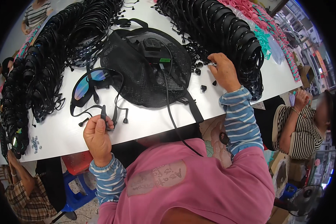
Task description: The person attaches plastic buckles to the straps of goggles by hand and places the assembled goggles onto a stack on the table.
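My left hand (99, 136), near the table's front edge, is closed with thumb and fingers on the black strap of a pair of goggles (82, 91). The goggles have bluish mirrored lenses and rest on the table, their strap ends trailing around my fingers. Farther right, my right hand (226, 72) hovers by a scattered pile of small black clips (198, 52). Its thumb and index finger are apart, and nothing shows between them. A loose black clip (203, 88) lies nearer to me.
A round black mesh bag (149, 86) bears a black device (153, 52) with a cable running toward me. Long rows of black goggles (220, 30) flank it on the white table (145, 125). Pink and green straps (263, 41) lie far right. Other people sit at both sides.
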A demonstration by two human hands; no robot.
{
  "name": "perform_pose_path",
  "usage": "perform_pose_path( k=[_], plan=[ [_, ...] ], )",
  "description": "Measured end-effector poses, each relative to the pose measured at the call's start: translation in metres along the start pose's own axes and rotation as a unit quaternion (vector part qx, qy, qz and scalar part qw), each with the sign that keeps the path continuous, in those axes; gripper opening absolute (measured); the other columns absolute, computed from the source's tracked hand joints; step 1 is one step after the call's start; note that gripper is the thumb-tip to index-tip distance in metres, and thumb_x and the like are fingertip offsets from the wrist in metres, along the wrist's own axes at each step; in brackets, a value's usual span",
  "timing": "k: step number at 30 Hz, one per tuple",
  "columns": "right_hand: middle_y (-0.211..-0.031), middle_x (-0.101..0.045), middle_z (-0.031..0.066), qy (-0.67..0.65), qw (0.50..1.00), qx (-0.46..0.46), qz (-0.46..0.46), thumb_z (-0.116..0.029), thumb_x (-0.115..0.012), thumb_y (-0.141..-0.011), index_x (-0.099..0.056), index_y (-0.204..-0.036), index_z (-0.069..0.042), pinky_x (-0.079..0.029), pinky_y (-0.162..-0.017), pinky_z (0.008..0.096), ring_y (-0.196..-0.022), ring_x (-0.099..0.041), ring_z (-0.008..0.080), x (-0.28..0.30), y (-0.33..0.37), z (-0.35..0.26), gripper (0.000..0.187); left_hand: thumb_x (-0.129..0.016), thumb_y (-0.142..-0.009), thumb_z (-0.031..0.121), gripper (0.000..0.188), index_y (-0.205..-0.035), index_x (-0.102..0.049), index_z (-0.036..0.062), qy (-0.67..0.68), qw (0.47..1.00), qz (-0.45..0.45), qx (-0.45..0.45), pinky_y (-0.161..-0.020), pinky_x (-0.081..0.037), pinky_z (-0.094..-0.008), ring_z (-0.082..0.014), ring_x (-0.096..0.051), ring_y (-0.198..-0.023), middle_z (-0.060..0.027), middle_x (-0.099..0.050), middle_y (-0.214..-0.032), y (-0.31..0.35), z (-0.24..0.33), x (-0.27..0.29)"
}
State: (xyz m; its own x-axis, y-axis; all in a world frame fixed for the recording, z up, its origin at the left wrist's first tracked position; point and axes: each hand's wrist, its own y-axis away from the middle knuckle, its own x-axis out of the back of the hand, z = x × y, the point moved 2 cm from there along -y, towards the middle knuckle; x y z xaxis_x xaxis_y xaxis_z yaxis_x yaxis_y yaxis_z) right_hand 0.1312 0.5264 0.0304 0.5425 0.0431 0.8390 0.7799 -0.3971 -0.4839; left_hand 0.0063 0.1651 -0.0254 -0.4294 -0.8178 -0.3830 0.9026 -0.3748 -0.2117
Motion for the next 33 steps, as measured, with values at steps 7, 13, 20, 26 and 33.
perform_pose_path(
  k=[7, 13, 20, 26, 33],
  plan=[
    [-0.084, -0.054, 0.0098, 0.05, 0.99, -0.02, -0.128, -0.009, -0.064, -0.069, -0.061, -0.09, -0.006, -0.044, -0.07, 0.0368, -0.08, -0.054, 0.0274, -0.012, -0.017, -0.018, 0.021, -0.052, -0.087, 0.014, 0.017, -0.09, -0.055, -0.0022, -0.017, 0.999, -0.038, -0.009, -0.062, -0.039, -0.0251, -0.0132, -0.048, -0.066, -0.008, -0.055, -0.075, -0.001, -0.001, 0.004],
    [-0.076, -0.052, 0.0009, -0.168, 0.982, -0.076, -0.025, 0.004, -0.063, -0.069, -0.058, -0.087, -0.001, -0.041, -0.06, 0.0212, -0.066, -0.048, 0.0089, -0.009, -0.015, -0.007, 0.019, -0.051, -0.088, 0.014, 0.016, -0.091, -0.054, -0.0014, -0.017, 0.999, -0.049, -0.018, -0.063, -0.039, -0.0259, -0.0138, -0.048, -0.067, -0.0085, -0.055, -0.077, -0.001, 0.0, 0.008],
    [-0.078, -0.052, 0.0011, -0.116, 0.993, 0.014, -0.029, 0.007, -0.062, -0.066, -0.058, -0.094, -0.002, -0.04, -0.059, 0.0193, -0.063, -0.043, 0.0089, -0.002, -0.011, -0.016, 0.03, -0.053, -0.086, 0.011, 0.015, -0.089, -0.056, -0.0034, 0.005, 0.999, -0.031, -0.024, -0.063, -0.04, -0.024, -0.0118, -0.049, -0.065, -0.0071, -0.057, -0.074, 0.0, 0.0, 0.006],
    [-0.074, -0.053, 0.0042, -0.092, 0.992, 0.007, -0.087, -0.001, -0.066, -0.064, -0.06, -0.086, -0.001, -0.041, -0.059, 0.0225, -0.064, -0.048, 0.0112, 0.004, -0.002, -0.022, 0.023, -0.053, -0.086, 0.012, 0.015, -0.089, -0.056, -0.0033, -0.011, 0.999, -0.031, -0.022, -0.063, -0.04, -0.0238, -0.0118, -0.049, -0.065, -0.0071, -0.057, -0.074, 0.0, 0.001, 0.004],
    [-0.072, -0.056, 0.0084, -0.153, 0.987, 0.006, -0.045, -0.005, -0.066, -0.065, -0.058, -0.086, -0.001, -0.044, -0.059, 0.0275, -0.063, -0.054, 0.0185, 0.002, 0.0, -0.034, 0.022, -0.053, -0.087, 0.012, 0.015, -0.088, -0.056, -0.0034, -0.012, 0.999, -0.032, -0.025, -0.063, -0.04, -0.0232, -0.0114, -0.049, -0.065, -0.0067, -0.056, -0.073, 0.001, 0.001, 0.005]
  ],
)
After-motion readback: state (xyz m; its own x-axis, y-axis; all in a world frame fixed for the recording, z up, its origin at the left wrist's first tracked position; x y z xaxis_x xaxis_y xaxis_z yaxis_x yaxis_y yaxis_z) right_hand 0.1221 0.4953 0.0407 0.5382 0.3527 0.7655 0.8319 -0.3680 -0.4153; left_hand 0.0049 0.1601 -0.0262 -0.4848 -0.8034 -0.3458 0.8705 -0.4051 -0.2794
